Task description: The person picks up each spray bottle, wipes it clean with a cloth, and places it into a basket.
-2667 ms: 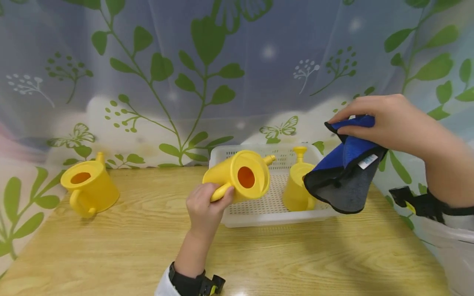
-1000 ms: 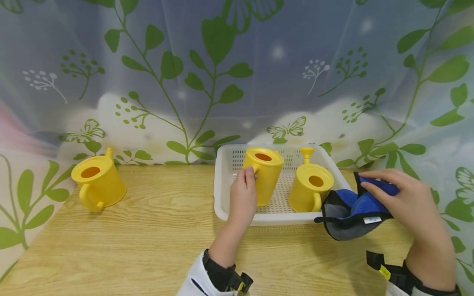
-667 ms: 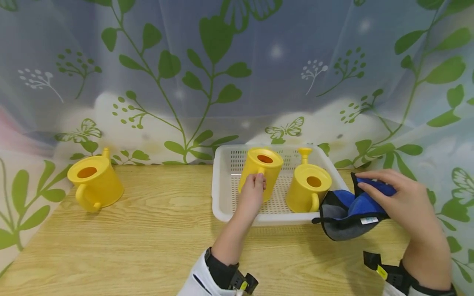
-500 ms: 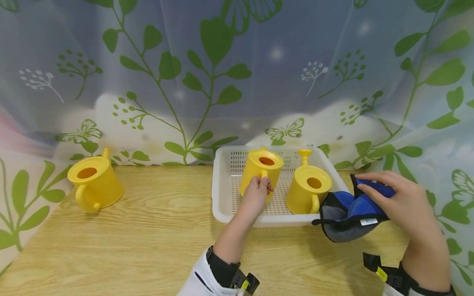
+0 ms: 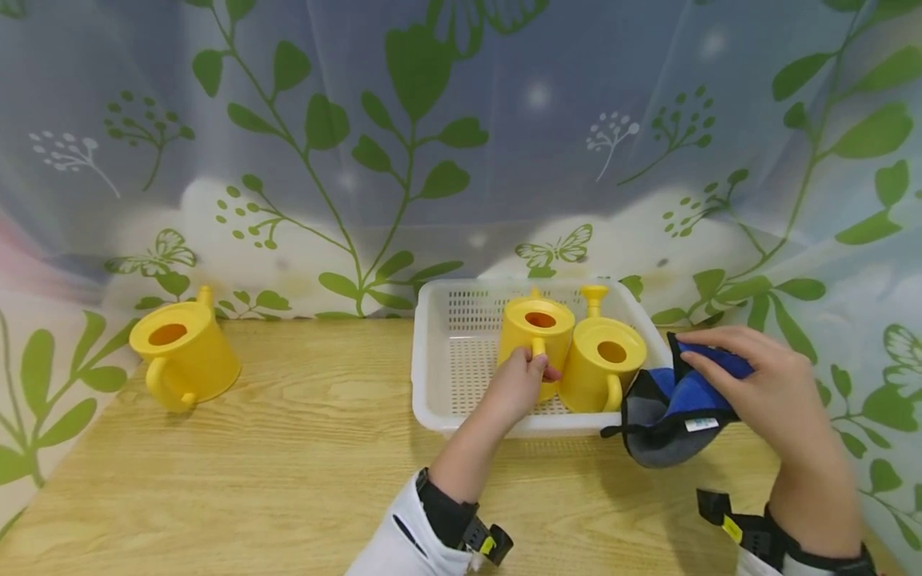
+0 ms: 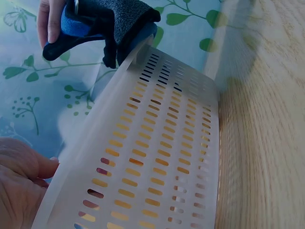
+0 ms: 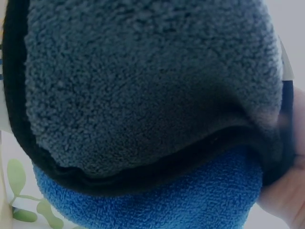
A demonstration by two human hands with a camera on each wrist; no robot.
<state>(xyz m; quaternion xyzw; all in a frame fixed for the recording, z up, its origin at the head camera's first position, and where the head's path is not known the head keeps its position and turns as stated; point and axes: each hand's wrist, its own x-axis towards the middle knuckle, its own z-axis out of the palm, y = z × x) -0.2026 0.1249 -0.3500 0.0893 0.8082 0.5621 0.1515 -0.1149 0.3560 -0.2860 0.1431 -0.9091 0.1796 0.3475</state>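
My left hand [image 5: 520, 386] grips the handle of a yellow watering can [image 5: 519, 332], which stands upright inside a white perforated basket [image 5: 430, 360]. Right beside it in the basket is a second yellow watering can [image 5: 594, 372], its spout tipped with a flared rose. My right hand [image 5: 756, 384] pinches a blue and grey cloth [image 5: 691, 400] with black edging over the basket's right front corner. In the left wrist view the basket wall [image 6: 157, 138] hides most of the cans. The cloth [image 7: 143, 95] fills most of the right wrist view.
Another yellow watering can [image 5: 190, 356] stands on the wooden table [image 5: 288, 480] at the far left. Behind the table hangs a curtain [image 5: 346, 160] printed with leaves and butterflies, which continues along the right side.
The left hand has brought its watering can from a tilt above the basket down into it, then rightward against the other can. The right hand has lowered the cloth to the basket's corner.
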